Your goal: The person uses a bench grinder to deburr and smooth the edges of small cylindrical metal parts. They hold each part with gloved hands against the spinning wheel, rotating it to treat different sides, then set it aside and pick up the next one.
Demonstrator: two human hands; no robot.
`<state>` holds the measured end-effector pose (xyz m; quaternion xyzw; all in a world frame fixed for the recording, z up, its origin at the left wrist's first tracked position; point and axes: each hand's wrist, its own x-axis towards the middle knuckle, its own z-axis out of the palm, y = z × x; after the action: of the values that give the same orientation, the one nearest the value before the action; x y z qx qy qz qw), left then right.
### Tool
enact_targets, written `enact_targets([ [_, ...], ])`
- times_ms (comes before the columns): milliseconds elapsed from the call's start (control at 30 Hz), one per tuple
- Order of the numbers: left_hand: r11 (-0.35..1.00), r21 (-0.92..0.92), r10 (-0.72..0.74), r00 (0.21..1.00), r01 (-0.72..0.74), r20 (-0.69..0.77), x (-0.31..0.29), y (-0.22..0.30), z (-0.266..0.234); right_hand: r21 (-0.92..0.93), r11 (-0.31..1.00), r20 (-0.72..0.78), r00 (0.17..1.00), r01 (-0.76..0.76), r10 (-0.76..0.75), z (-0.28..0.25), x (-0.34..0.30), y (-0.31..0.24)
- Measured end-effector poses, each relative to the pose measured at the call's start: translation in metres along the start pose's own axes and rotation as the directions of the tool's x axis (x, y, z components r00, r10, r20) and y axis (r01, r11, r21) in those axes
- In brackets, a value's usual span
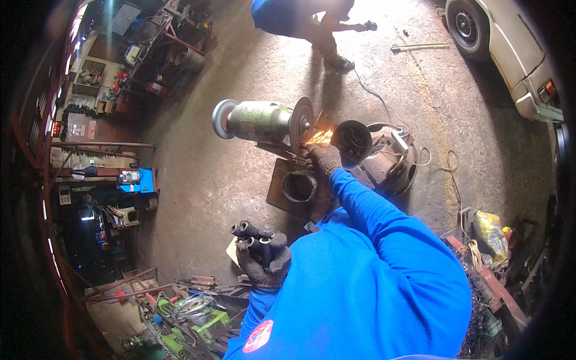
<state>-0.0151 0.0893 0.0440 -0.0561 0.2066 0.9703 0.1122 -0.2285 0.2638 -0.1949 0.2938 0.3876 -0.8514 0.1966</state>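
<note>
A green bench grinder stands ahead, with a grinding wheel at each end. My gloved right hand is closed close to the right wheel, where orange sparks fly off to the right. The piece in its fingers is mostly hidden by the glove. My gloved left hand, low and to the left, is wrapped round several short dark metal tubes with their open ends up. Just right of the sparks, a dark round container holds small pieces that I cannot make out.
An open metal cylinder sits below the grinder. Beyond the container lies a rusty wheel rim. A person in blue bends at the far side, near a long-handled hammer and a vehicle. Cables cross the floor; scrap lies lower left.
</note>
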Motion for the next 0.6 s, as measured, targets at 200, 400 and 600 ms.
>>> enact_targets([
  [200, 1.0, 0.008, 0.001, 0.999, 0.0, -0.048, -0.002, 0.001, -0.006, 0.05, 0.999, 0.033, 0.999, 0.015, -0.017, -0.007, 0.003, 0.005],
  [400, 0.999, 0.049, 0.026, 0.995, -0.022, -0.096, -0.001, -0.003, 0.003, 0.016, 1.0, 0.032, 0.999, 0.004, -0.005, -0.002, 0.001, 0.001],
  [600, 0.998, 0.053, 0.022, 0.994, -0.016, -0.104, -0.001, -0.001, 0.003, -0.017, 0.998, 0.041, 0.997, 0.067, -0.066, -0.005, 0.002, 0.006],
])
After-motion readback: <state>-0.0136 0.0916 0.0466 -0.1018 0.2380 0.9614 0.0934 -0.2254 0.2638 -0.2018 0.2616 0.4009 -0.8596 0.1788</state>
